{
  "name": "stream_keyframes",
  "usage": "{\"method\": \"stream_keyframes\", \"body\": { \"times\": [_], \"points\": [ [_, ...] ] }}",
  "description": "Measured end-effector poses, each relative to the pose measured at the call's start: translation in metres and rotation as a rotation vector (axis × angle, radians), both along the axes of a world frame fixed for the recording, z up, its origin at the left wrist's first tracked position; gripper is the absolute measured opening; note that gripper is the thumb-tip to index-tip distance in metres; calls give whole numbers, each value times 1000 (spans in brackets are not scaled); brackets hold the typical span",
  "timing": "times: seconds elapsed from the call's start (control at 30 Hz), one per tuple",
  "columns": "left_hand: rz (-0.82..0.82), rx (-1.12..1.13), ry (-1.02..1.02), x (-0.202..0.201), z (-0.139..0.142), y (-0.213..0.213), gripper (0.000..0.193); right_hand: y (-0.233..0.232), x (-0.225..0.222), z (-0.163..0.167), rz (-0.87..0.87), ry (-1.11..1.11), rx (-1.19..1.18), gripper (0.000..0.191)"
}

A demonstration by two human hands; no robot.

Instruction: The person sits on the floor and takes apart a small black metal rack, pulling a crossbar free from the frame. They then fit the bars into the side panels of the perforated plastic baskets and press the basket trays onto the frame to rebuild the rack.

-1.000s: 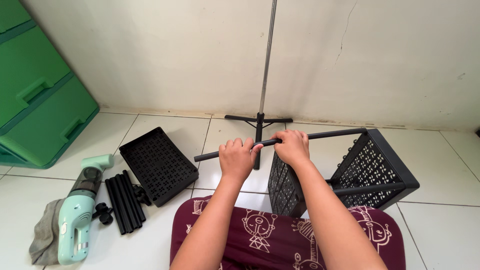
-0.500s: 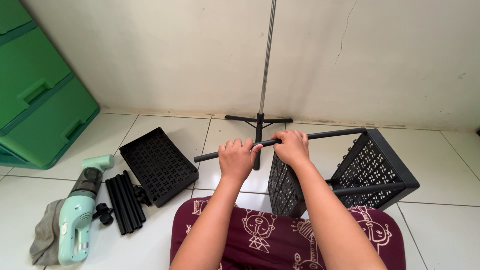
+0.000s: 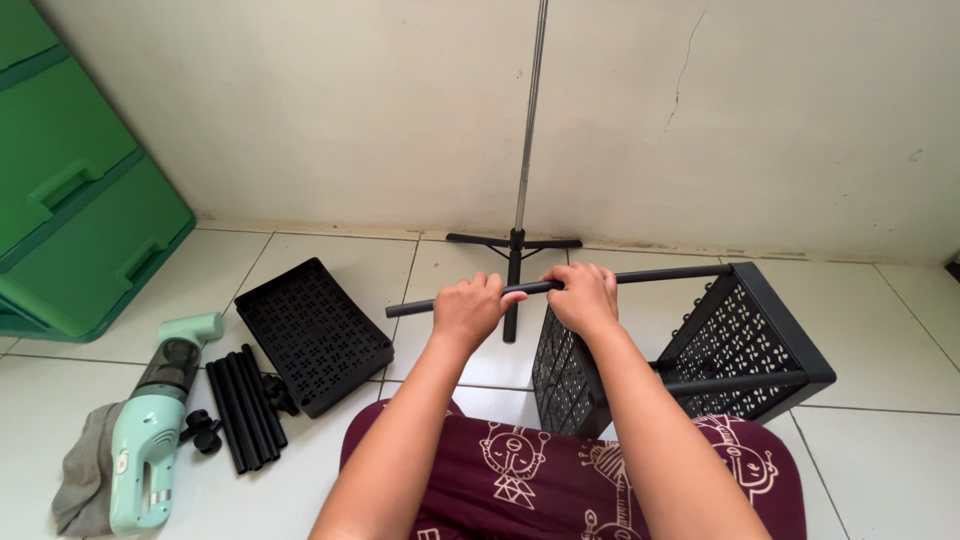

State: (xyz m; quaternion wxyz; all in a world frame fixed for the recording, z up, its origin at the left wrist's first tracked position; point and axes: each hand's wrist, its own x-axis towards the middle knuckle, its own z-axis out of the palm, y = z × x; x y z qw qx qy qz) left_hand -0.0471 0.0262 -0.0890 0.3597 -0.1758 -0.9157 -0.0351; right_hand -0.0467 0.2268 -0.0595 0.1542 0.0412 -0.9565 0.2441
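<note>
My left hand (image 3: 468, 308) and my right hand (image 3: 583, 297) both grip a long black tube (image 3: 665, 275) held level in front of me. The tube runs from a free end at the left to the upper corner of a black perforated shelf frame (image 3: 745, 345) on the right, which lies tilted on the white tiled floor. The hands sit close together near the tube's left half, knuckles up. My forearms reach out over a maroon patterned cloth (image 3: 540, 470) on my lap.
A loose black perforated tray (image 3: 312, 333) lies on the floor at the left, beside a bundle of black tubes (image 3: 245, 407) and small black connectors (image 3: 202, 430). A mint handheld vacuum (image 3: 150, 437) rests on a grey rag (image 3: 82, 470). Green plastic drawers (image 3: 75, 190) stand far left. A thin metal stand (image 3: 518, 215) rises by the wall.
</note>
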Motion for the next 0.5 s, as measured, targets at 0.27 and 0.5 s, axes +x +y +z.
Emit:
{"method": "stream_keyframes", "body": {
  "times": [0.27, 0.5],
  "points": [
    [-61, -16, -257, -8, 9, -5, 60, 2, 2, -1, -14, -9, -4, 27],
    [-86, -33, 105, 1, 6, 8, 45, 6, 0, -3, -8, 7, 2, 28]
  ]
}}
